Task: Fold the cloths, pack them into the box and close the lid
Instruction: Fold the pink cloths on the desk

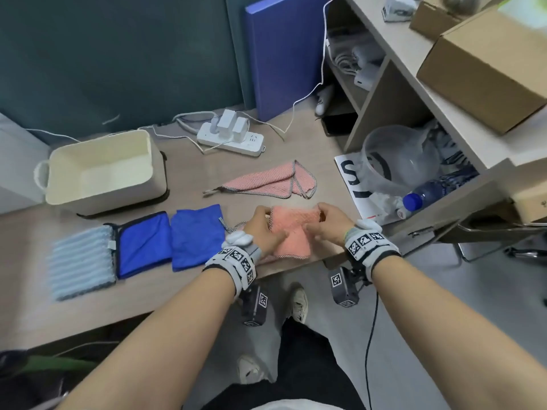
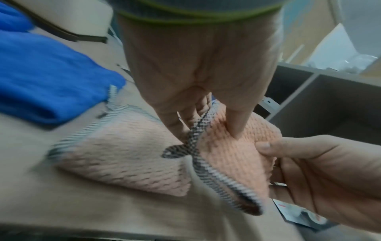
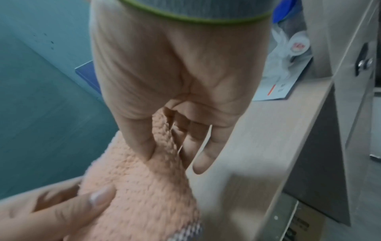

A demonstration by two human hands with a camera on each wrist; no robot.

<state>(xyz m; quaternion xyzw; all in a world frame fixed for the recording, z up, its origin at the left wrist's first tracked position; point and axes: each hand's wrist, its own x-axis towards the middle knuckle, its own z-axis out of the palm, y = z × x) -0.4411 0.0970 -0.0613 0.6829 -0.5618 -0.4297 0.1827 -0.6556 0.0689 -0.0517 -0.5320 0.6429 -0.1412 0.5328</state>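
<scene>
— What stands in the containers?

— The cream box [image 1: 100, 170] stands open at the back left of the desk [image 1: 183, 291], and nothing is seen inside it. A dark flat piece shows under the box; whether it is the lid cannot be told. On the shelf [image 1: 461, 119] at the right stands a cardboard box [image 1: 485, 69], closed.

— And the hands?

— The left hand [image 1: 263, 229] pinches the trimmed edge of the pink cloth [image 1: 294, 229], thumb on top, fingers under. The right hand [image 1: 330, 221] grips the other side in the same way. The cloth is near the front edge of the desk, partly lifted.

— What is hard to see?

— The wrist views are blurred by motion. A clear jug [image 1: 393, 155] and a bottle [image 1: 429, 193] lie under the shelf, among things not clear.

— The desk itself?

— Pale wood. On it lie a second pink cloth [image 1: 272, 182], unfolded, two folded blue cloths [image 1: 171, 238], a striped cloth [image 1: 81, 261] and a power strip [image 1: 231, 137]. Behind is a green wall [image 1: 118, 54].
</scene>
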